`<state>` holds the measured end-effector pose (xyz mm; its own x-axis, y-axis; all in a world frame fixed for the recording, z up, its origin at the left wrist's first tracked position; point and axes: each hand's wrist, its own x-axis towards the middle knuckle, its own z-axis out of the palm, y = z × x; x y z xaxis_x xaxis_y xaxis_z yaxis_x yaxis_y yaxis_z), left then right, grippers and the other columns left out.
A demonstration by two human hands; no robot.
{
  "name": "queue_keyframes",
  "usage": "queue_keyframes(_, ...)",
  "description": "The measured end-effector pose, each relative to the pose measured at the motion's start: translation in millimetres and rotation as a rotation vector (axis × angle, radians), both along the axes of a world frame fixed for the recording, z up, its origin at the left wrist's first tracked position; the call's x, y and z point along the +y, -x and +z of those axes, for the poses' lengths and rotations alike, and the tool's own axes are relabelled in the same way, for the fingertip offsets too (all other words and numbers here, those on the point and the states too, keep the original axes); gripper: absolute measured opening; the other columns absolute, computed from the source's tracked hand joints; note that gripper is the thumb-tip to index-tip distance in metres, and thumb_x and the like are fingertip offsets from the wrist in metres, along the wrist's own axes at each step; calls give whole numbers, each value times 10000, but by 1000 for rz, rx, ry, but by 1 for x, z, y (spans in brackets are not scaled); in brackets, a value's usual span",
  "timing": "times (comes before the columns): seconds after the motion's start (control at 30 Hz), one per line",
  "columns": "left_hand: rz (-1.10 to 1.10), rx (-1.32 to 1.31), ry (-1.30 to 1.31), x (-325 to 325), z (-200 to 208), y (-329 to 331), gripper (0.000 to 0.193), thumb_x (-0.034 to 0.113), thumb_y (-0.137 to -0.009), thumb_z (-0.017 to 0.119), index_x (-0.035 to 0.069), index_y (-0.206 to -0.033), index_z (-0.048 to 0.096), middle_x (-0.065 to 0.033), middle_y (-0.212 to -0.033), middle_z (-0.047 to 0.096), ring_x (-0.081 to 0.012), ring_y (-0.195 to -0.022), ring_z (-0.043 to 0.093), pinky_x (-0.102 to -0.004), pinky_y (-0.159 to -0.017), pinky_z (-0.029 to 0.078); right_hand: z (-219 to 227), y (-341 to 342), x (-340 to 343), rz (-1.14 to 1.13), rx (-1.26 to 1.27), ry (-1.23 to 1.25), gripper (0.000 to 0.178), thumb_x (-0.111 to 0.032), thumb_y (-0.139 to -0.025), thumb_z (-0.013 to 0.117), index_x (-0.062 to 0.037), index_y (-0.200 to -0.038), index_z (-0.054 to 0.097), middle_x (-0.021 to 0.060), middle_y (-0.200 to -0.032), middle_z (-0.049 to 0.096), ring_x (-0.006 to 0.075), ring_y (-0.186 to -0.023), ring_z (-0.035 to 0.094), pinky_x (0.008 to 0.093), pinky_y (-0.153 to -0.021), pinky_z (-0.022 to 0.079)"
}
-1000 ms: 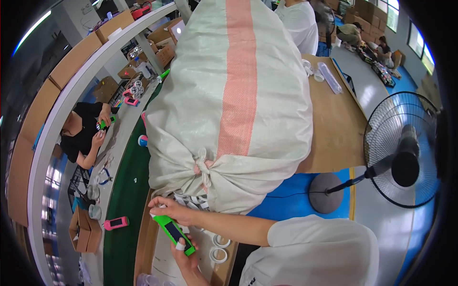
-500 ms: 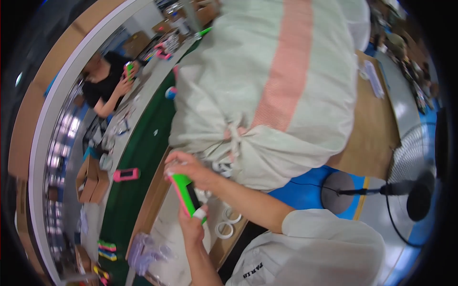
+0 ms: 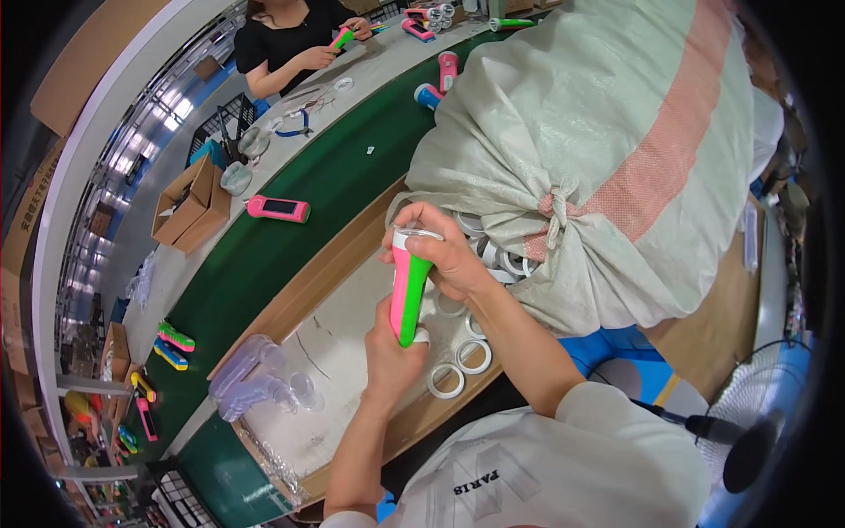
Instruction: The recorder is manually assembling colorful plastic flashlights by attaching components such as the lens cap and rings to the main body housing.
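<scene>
A pink and green flashlight (image 3: pixel 409 295) is held upright over a shallow tray (image 3: pixel 317 361). My left hand (image 3: pixel 393 356) is wrapped round its lower end. At the top, my right hand (image 3: pixel 444 251) grips the wide head, fingers curled about the white rim (image 3: pixel 417 233). Several loose white rings lie in the tray beside my right forearm, one of them a ring (image 3: pixel 446 381) near the tray's edge. Clear plastic discs (image 3: pixel 304 392) and stacks of clear lenses (image 3: pixel 251 374) rest at the tray's left end.
A big tied woven sack (image 3: pixel 537 123) bulges over the tray's right part. Along the green belt (image 3: pixel 352 176) lie a pink flashlight (image 3: pixel 278 209) and several others. Across it, a person (image 3: pixel 295 44) in black holds a flashlight. An open carton (image 3: pixel 192 202) and a fan (image 3: pixel 748 449) stand at the sides.
My view has swung, shifting the scene. The flashlight has turned: its dark panel no longer shows, and its pink and green side faces me. Both hands stay on it.
</scene>
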<state>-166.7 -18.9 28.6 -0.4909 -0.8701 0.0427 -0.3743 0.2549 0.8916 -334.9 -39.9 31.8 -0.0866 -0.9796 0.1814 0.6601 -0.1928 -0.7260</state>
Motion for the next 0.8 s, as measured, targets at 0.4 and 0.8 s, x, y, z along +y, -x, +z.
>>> queue_keyframes(0.4, -66, -337, 319, -62, 13, -2, 534, 140, -739, 688, 32, -1224, 490, -247, -1002, 631, -421, -917, 615, -468, -772, 487, -25, 10, -21, -386, 11, -265, 436, -449, -972, 456, -74, -1181, 527, 48, -1044, 588, 158, -967, 576, 348, -800, 489)
queue_keyframes(0.8, -279, 101, -428, -67, 10, -11, 309, -14, -770, 662, 37, -1038, 518, -8, -745, 516, -112, -549, 513, -262, -449, 426, -16, -1, -14, -90, -174, -36, 316, -208, -906, 621, -91, -1166, 485, 88, -1058, 589, 182, -1016, 605, 326, -880, 498)
